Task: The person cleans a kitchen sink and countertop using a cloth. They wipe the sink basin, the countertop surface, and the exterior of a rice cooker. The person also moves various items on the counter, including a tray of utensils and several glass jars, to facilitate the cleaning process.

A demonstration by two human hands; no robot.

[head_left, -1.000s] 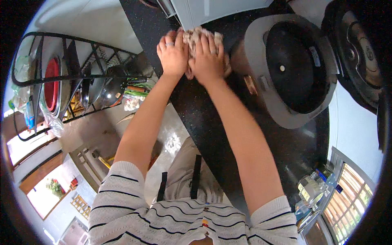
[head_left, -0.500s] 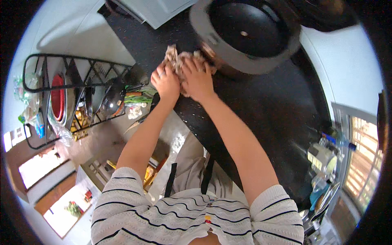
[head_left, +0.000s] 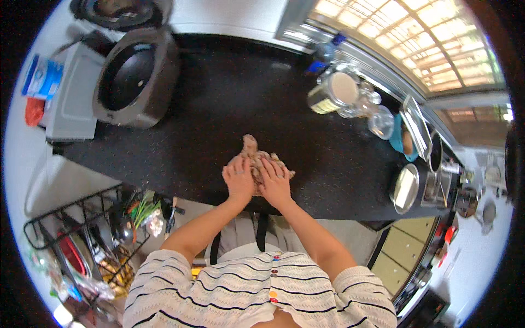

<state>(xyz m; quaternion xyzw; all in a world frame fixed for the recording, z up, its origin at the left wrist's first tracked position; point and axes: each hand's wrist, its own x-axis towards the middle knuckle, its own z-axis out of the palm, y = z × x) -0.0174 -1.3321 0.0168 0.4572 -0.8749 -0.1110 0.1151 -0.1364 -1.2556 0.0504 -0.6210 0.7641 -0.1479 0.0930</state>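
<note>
Pressing down side by side at frame centre, left hand (head_left: 239, 181) and right hand (head_left: 275, 185), fingers (head_left: 269, 168) spread flat, grasping nothing, lying on a crumpled brownish cloth (head_left: 257, 159). Cloth lying bunched on the black speckled table (head_left: 229, 104), poking out beyond the fingertips. Standing farther off, at upper left, a round grey cooker (head_left: 134, 76) with lid open; at upper right, glass jars (head_left: 350, 98) clustering near the window.

2 hands (head_left: 257, 183) on crumpled cloth (head_left: 257, 158), black counter (head_left: 229, 104)
</note>
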